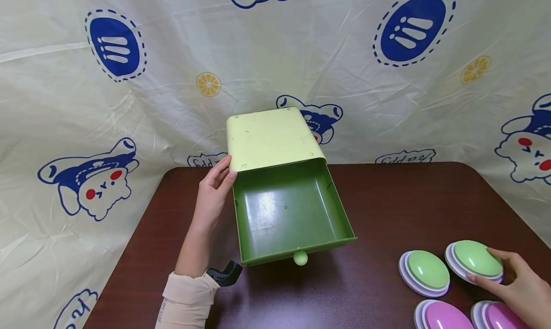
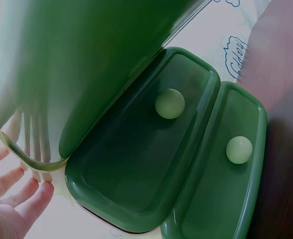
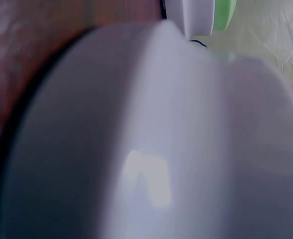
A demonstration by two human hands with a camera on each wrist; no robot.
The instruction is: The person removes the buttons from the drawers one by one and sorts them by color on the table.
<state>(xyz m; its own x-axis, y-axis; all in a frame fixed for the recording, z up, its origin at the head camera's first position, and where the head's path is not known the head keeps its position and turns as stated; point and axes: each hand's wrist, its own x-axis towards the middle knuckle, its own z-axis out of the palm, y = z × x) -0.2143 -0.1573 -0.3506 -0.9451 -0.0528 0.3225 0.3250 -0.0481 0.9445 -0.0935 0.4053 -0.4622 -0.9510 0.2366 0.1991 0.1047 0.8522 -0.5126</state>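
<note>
A small drawer cabinet [image 1: 275, 137] with a pale yellow-green shell stands on the table, its green top drawer [image 1: 284, 209] pulled out with nothing inside. My left hand [image 1: 212, 190] touches the cabinet's left side near the front edge; in the left wrist view its fingers [image 2: 39, 196] are extended along that edge. At the far right, my right hand [image 1: 518, 281] grips a green-topped push button [image 1: 478, 258] on a white base, thumb on the near side and a finger on the far side. The right wrist view is mostly filled by a blurred white base [image 3: 176, 139]; that hand is not visible there.
Beside the held button sits another green push button [image 1: 428, 269]. Two pink ones [image 1: 447, 315] lie nearer the front edge. Two lower drawer fronts [image 2: 131, 164] with round knobs show in the left wrist view. A printed curtain [image 1: 172, 104] hangs behind the table.
</note>
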